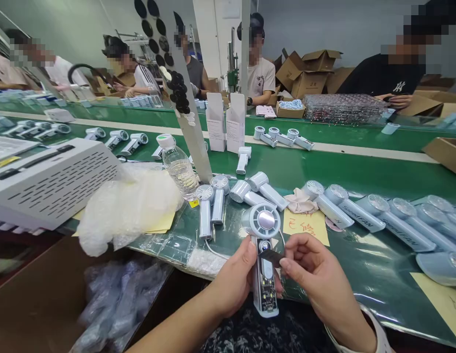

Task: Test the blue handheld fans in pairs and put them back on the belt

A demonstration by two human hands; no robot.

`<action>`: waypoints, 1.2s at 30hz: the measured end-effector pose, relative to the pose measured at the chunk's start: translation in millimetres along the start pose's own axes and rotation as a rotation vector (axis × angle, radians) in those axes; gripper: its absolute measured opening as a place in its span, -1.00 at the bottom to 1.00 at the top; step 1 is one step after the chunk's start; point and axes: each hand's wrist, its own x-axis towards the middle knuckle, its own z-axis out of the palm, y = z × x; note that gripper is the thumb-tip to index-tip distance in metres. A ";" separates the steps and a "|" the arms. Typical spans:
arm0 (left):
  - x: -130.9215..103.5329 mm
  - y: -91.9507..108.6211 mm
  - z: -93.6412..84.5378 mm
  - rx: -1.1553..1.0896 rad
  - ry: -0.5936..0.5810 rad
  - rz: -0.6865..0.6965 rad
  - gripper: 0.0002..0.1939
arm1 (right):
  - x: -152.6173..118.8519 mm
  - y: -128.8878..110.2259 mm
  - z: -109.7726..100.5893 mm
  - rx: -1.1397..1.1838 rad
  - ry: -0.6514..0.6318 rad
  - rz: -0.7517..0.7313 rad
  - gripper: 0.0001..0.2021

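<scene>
My left hand (240, 274) is wrapped round the handle of a light-blue handheld fan (263, 223), held upright over the table's near edge. The handle's front is uncovered, showing a circuit board (267, 294) and a small lit display reading about 20. Between thumb and fingers, my right hand (314, 267) pinches a thin dark strip (272, 257), which lies across the handle just below the display. I cannot tell whether the strip touches the board. A white cable (215, 251) runs near the fan. Behind it lie several similar fans (205, 211).
A row of fans (371, 220) lies at the right beside yellow paper notes (305, 226). At the left are a vented white box (62, 176), foam wrap (136, 208) and a water bottle (180, 169). A grey post (193, 127) rises before a green conveyor (345, 166). Several people work opposite.
</scene>
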 end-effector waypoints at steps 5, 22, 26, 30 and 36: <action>-3.2 1.8 -2.1 0.058 0.049 0.004 -0.37 | -7.2 -17.1 -7.4 -0.470 -0.176 -0.092 -0.90; -8.9 2.7 -6.3 0.199 0.017 -0.016 -0.30 | -9.3 -19.8 -3.0 -0.516 -0.290 -0.040 -0.60; -7.4 4.7 -3.3 0.205 0.006 -0.016 -0.28 | -9.7 -20.7 -3.3 -0.518 -0.272 -0.059 -0.61; -6.2 6.3 0.3 0.203 -0.001 -0.009 -0.35 | -9.4 -18.7 -4.6 -0.541 -0.254 -0.057 -0.61; -7.5 6.4 0.5 0.239 0.009 -0.008 -0.34 | -7.7 -19.1 -7.5 -0.564 -0.277 -0.083 -0.63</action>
